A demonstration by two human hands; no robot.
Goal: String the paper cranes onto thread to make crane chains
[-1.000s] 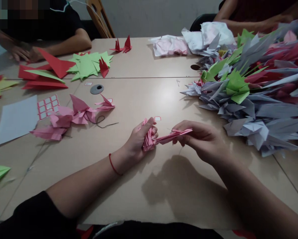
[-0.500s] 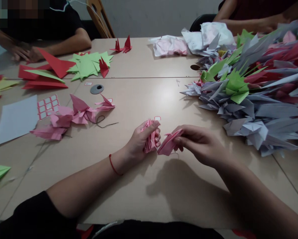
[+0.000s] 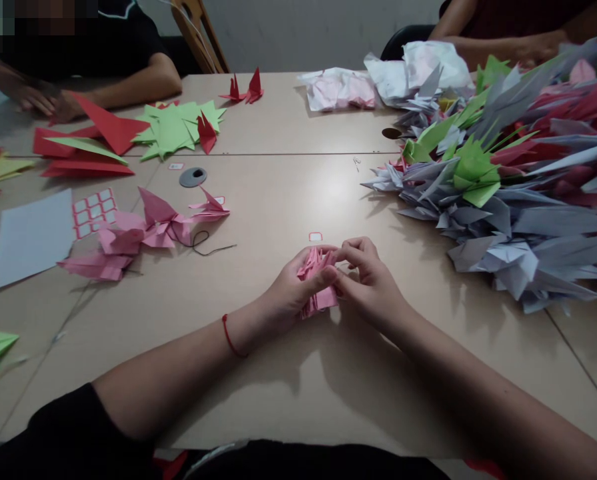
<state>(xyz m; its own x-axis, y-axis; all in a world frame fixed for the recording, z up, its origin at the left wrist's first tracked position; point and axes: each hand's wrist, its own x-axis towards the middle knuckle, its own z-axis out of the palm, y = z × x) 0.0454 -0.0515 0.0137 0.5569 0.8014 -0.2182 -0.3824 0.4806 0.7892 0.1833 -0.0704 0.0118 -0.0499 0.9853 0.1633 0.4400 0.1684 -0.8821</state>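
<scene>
A bundle of pink folded paper cranes [image 3: 323,301] is gripped in my left hand [image 3: 287,288], its thumb pressed across the front. At the bundle's right edge, my right hand [image 3: 373,283] has thumb and index finger closed on the end crane. Its fingertips are partly hidden against the bundle. Just beyond my hands lies a small red-edged label [image 3: 315,237]. To the left, several loose pink paper cranes [image 3: 161,213] rest on the table [image 3: 258,393], a dark thread [image 3: 213,251] beside them.
At right rises a large heap of grey, red and green paper cranes [image 3: 508,220]. Plastic packets [image 3: 338,90] lie behind it. Green cranes [image 3: 173,130], red cranes [image 3: 91,143], a white sheet [image 3: 28,240] and a label sheet [image 3: 94,212] are left. Two people sit across.
My right hand has moved left, bringing its pink crane against the bundle. My left hand has turned and lowered slightly, its thumb now across the front.
</scene>
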